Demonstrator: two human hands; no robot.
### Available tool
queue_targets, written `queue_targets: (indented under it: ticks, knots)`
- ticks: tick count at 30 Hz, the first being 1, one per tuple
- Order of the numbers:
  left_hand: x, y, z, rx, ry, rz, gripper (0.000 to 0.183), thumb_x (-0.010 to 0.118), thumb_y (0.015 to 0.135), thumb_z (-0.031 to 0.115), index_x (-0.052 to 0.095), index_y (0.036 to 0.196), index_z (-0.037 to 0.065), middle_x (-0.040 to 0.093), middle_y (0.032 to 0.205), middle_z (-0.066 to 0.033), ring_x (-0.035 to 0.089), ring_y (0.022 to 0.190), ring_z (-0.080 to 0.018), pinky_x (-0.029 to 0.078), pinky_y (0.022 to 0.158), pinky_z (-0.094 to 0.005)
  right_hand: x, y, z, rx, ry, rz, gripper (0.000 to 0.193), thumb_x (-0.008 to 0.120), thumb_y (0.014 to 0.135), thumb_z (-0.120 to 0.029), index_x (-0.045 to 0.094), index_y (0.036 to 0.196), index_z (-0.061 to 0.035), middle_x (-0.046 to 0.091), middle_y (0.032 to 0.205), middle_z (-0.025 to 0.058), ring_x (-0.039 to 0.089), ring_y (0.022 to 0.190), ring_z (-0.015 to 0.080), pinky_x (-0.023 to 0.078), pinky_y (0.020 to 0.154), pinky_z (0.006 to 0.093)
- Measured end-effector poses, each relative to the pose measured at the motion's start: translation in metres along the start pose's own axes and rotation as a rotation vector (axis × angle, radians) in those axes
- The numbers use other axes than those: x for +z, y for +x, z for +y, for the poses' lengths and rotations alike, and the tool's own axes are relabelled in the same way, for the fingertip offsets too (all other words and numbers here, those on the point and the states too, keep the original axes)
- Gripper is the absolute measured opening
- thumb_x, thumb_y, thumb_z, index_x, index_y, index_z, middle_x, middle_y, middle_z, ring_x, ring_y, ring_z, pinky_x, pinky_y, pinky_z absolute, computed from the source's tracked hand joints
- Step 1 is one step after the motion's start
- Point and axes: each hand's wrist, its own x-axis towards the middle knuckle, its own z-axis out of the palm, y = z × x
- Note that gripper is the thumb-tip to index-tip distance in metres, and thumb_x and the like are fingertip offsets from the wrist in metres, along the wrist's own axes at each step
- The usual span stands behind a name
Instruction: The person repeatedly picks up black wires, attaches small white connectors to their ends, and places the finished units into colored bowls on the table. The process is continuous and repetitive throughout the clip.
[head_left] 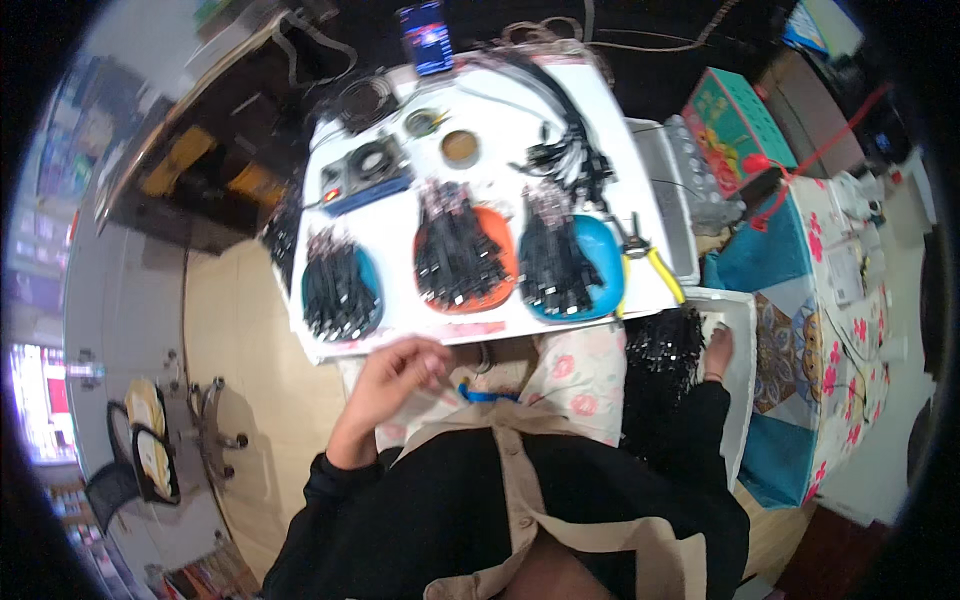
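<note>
Left hand (400, 372), lower centre, half-curled, apparently empty. Right hand (718, 350), lower right, beside black cables (662, 345), grip unclear. Mid-frame trays (600, 256) likely keep bundles (455, 255) reachable.

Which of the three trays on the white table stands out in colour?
The middle tray: it is orange, while the left tray and the right tray are both blue.

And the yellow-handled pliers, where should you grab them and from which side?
Probably by the yellow handles, coming from the person's side of the table, with the right hand. The pliers lie near the table's right edge, handles spread toward the person and dark head pointing away, so the handles are the easier part to reach and close together.
</note>
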Motion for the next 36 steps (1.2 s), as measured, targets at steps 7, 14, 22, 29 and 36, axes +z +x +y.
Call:
queue_targets:
  ticks: [7, 14, 22, 29, 36]
  knots:
    - [-0.075, 0.020, 0.010, 0.480, 0.826, 0.830, 0.007, 0.060, 0.084, 0.002, 0.062, 0.090, 0.000, 0.060, 0.078, -0.0162, 0.060, 0.071, -0.0287, 0.048, 0.063, -0.0348, -0.105, -0.117, -0.220, -0.133, 0.579, 0.073, 0.023, 0.048, 0.095, -0.016, 0.064, 0.105, -0.0013, 0.062, 0.078, 0.0032, 0.052, 0.066, 0.0082, 0.043, 0.060, 0.0226]
    - [-0.094, 0.078, -0.001, 0.369, 1.339, 0.803, 0.010, 0.062, 0.079, 0.007, 0.060, 0.081, -0.003, 0.060, 0.080, -0.0195, 0.062, 0.074, -0.0359, 0.051, 0.066, -0.0412, -0.052, -0.197, -0.425, -0.677, 0.522, -0.558, 0.013, 0.059, 0.086, -0.004, 0.062, 0.097, 0.0025, 0.062, 0.076, 0.0113, 0.059, 0.065, 0.0150, 0.046, 0.060, 0.0280]
    - [-0.102, 0.079, -0.011, 0.271, 1.151, 0.858, 0.012, 0.062, 0.081, 0.008, 0.059, 0.077, -0.003, 0.062, 0.081, -0.0223, 0.063, 0.070, -0.0371, 0.052, 0.063, -0.0427, 0.036, -0.172, -0.500, -0.896, -0.100, -0.322, 0.019, 0.063, 0.081, -0.018, 0.064, 0.078, 0.0001, 0.064, 0.075, 0.0211, 0.064, 0.071, 0.0373, 0.053, 0.066, 0.0457]
    - [-0.110, 0.063, -0.004, 0.329, 0.559, 0.884, 0.011, 0.064, 0.085, 0.007, 0.059, 0.081, -0.003, 0.050, 0.062, -0.0001, 0.044, 0.058, -0.0071, 0.040, 0.054, -0.0234, 0.054, -0.167, -0.495, -0.842, -0.097, -0.279, 0.018, 0.066, 0.081, -0.020, 0.064, 0.080, -0.0023, 0.065, 0.076, 0.0194, 0.065, 0.072, 0.0373, 0.053, 0.066, 0.0452]
    - [-0.097, 0.058, 0.006, 0.683, 0.008, 0.783, 0.007, 0.052, 0.096, 0.006, 0.052, 0.096, 0.000, 0.058, 0.081, -0.0030, 0.050, 0.067, -0.0063, 0.040, 0.057, -0.0189, 0.043, -0.168, -0.491, -0.842, 0.010, -0.278, 0.014, 0.067, 0.080, -0.015, 0.061, 0.079, -0.0033, 0.065, 0.076, 0.0161, 0.064, 0.073, 0.0344, 0.051, 0.065, 0.0430]
